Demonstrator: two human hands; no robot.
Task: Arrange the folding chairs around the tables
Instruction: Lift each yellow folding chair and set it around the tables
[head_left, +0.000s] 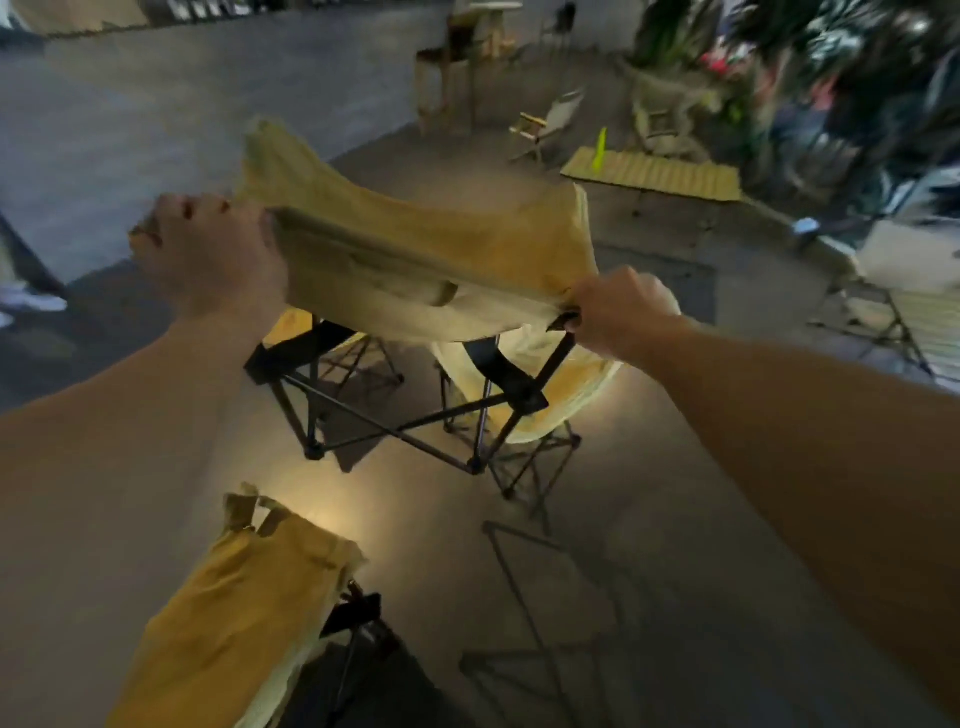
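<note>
I hold a tan fabric folding chair (415, 260) with a black frame up off the floor, in the middle of the view. My left hand (208, 254) grips its left top corner. My right hand (618, 312) grips its right corner at the black frame tip. Behind and below it stands a second folding chair (550, 400) with pale fabric. A third tan chair (234, 623) stands close at the bottom left. A low slatted table (654, 174) lies further back on the right.
A small folding chair (545, 127) and a wooden stool (447, 67) stand beyond the slatted table. Plants (831, 78) crowd the upper right. Another table with black legs (909, 322) is at the right edge. Someone's white shoe (31, 299) shows at the left edge.
</note>
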